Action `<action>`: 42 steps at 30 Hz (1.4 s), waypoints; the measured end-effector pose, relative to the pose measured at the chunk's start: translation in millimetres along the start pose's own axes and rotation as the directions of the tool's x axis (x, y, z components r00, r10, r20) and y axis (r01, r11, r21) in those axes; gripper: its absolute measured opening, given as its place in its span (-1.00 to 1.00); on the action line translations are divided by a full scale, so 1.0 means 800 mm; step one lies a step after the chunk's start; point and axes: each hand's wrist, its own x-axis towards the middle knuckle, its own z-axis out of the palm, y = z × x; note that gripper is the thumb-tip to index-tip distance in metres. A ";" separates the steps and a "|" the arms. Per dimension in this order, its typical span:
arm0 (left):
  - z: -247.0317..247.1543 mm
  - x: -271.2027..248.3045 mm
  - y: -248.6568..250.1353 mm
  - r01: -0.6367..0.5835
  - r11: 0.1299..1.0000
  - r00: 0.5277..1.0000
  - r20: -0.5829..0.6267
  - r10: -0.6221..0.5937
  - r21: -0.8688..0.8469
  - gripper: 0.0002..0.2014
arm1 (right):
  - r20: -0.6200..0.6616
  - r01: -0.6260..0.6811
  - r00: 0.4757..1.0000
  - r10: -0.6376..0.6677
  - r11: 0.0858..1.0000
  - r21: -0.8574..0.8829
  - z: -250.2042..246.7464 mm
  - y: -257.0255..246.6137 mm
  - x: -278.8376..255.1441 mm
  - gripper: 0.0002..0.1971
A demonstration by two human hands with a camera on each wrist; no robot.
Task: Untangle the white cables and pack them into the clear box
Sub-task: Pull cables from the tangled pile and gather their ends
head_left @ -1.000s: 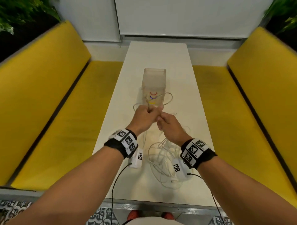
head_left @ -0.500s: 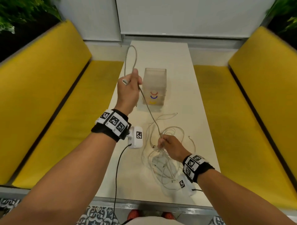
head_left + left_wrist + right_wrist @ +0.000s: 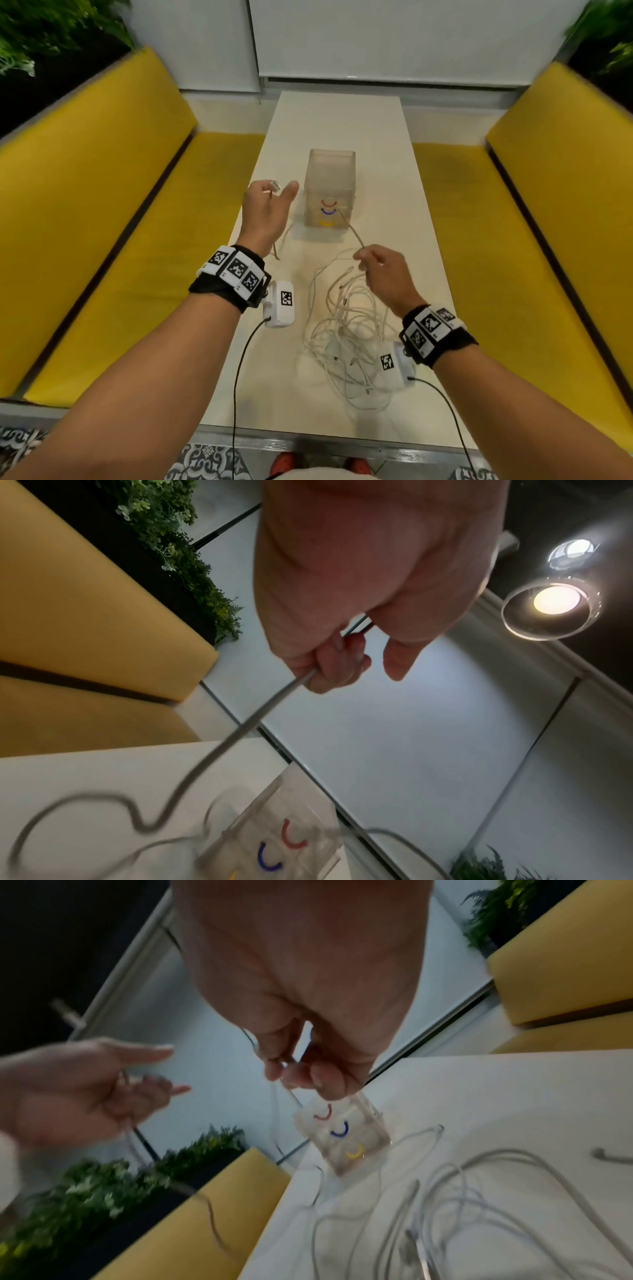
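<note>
Flanking white table (image 3: 342, 116), yellow benches (image 3: 102, 212)

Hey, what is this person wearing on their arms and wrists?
Both forearms are bare, no sleeves. Each wrist has a black strap topped with white blocks printed with black square markers. A small white camera unit with its own marker hangs under each wrist, trailing a thin black cable.

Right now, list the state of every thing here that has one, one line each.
clear box: upright on the table, open-topped, no cable coiled inside.
pulled cable: gripped in both hands.
cable tangle: loose heap on the table.
left hand: grips the plug end.
right hand: pinches the cable.
</note>
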 end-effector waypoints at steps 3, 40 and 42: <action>0.007 -0.006 -0.009 0.057 0.990 0.998 0.034 -0.053 -0.125 -0.81 | -0.167 -0.115 0.979 0.118 0.993 0.026 -0.025 -0.001 0.028 -0.78; -0.007 -0.026 -0.060 0.339 0.899 0.921 0.291 -0.258 -0.278 -0.73 | 0.074 -0.321 0.945 0.318 0.946 0.047 0.118 0.052 0.013 -0.79; -0.005 -0.026 -0.063 0.371 0.886 0.915 0.272 -0.298 -0.278 -0.74 | 0.044 -0.318 0.947 0.317 0.948 0.010 0.099 0.037 0.016 -0.70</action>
